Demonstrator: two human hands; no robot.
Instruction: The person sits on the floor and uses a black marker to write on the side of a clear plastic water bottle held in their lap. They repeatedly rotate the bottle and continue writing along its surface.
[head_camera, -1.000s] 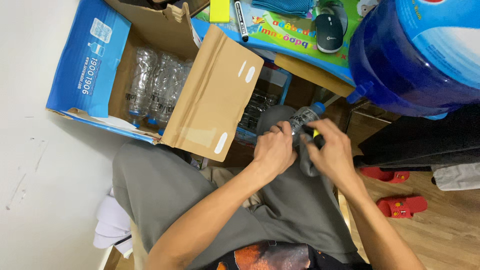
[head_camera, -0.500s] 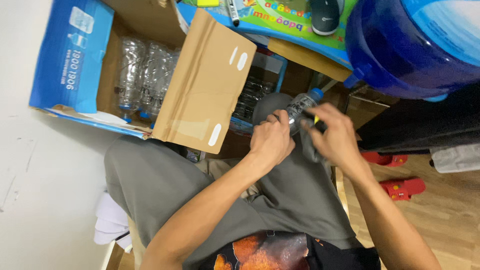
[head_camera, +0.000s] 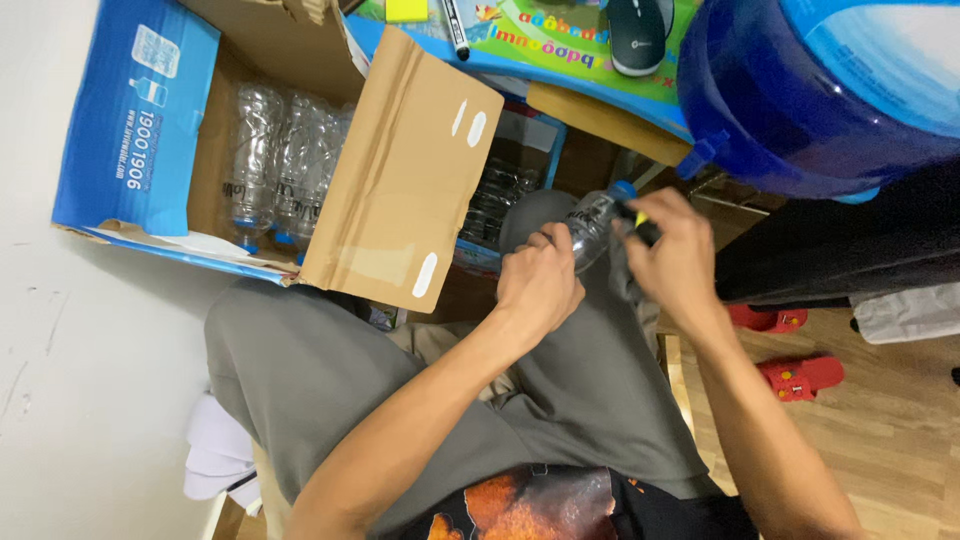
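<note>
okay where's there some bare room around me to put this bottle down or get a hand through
Bare wooden floor lies beyond the right hand, bordered by the red slippers. The lap under the forearms is also free. Crowded: the open cardboard box packed with empty bottles, and the mat holding a mouse beside the blue water jug.

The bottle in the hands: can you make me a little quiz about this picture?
1. True or false: the left hand holds a clear plastic bottle.
2. What lies in the open cardboard box? A) shoes B) clear bottles C) books
3. What colour is the big water jug?

Key: 1 true; 2 B, the boxed bottles; 3 blue. The right hand has its grip on a dark pen-like tool at the bottle's cap end.
</note>
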